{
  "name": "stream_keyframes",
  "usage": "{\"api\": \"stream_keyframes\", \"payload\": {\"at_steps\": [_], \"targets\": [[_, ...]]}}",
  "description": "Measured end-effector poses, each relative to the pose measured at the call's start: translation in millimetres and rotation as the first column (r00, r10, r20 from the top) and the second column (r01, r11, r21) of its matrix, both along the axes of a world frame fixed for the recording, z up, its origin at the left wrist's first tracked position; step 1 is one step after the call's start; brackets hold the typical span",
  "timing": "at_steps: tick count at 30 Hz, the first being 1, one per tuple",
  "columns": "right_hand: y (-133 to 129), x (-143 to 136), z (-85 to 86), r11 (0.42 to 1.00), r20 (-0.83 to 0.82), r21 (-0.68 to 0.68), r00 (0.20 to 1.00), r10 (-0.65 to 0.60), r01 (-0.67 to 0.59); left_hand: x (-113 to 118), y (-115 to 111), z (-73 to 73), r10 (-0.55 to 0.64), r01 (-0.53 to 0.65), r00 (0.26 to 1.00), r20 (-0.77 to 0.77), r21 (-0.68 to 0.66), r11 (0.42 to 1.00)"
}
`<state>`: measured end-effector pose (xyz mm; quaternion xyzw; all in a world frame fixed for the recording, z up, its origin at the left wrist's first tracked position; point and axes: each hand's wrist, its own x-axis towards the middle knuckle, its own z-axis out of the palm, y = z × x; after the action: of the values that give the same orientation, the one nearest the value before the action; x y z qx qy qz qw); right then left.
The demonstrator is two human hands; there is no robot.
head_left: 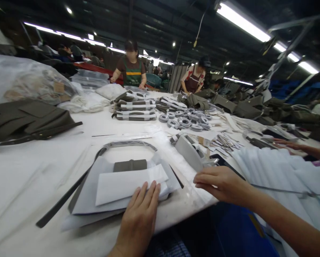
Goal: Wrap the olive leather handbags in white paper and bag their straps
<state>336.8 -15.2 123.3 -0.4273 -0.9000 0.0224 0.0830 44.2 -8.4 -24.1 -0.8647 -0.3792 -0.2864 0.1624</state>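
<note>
A dark olive handbag wrapped in pale translucent sheet [85, 196] lies flat on the table, its wrapped handle [127, 143] arching away from me. On top of it is a folded white foam sheet [117, 187]. My left hand [142, 207] rests flat on the foam's near right corner, fingers stretched out. To the right, my right hand [221, 184] hovers at the table's edge with thumb and fingers pinched together. Whatever they hold, if anything, is too small to make out. Just beyond that hand stands a grey tape dispenser [188, 151].
Several wrapped straps [134, 115] and coiled rings of wrapped cord [183, 122] lie farther back. Olive bag pieces [28, 119] are at left. Stacked pale foam sheets [280, 171] and another person's hand [288, 144] are at right. Two people stand across the table [79, 123].
</note>
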Motion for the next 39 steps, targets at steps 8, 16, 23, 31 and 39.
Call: {"api": "stream_keyframes", "payload": {"at_steps": [8, 16, 23, 31, 39], "targets": [[97.0, -93.9, -3.3, 0.95, 0.282, -0.233, 0.92, 0.272, -0.209, 4.3, -2.5, 8.3, 0.03, -0.029, 0.998, 0.052, -0.013, 0.999], [149.7, -141.8, -17.4, 0.897, 0.51, -0.39, 0.763, 0.397, -0.206, 10.1, -3.4, -1.4, 0.047, -0.047, 0.977, 0.208, -0.005, 0.999], [161.6, -148.0, -17.0, 0.859, 0.53, -0.437, 0.696, 0.484, -0.265, 11.3, -1.6, -3.4, 0.058, -0.061, 0.967, 0.25, 0.004, 0.998], [177.0, -137.3, -29.7, 0.905, 0.45, -0.368, 0.811, 0.374, -0.214, 11.9, -2.0, -3.9, 0.054, -0.064, 0.965, 0.258, 0.029, 0.998], [208.0, -119.7, -56.8, 0.843, 0.164, -0.532, 0.968, 0.188, -0.073, 11.1, 1.6, -5.2, 0.054, -0.071, 0.974, 0.22, 0.072, 0.995]]}}
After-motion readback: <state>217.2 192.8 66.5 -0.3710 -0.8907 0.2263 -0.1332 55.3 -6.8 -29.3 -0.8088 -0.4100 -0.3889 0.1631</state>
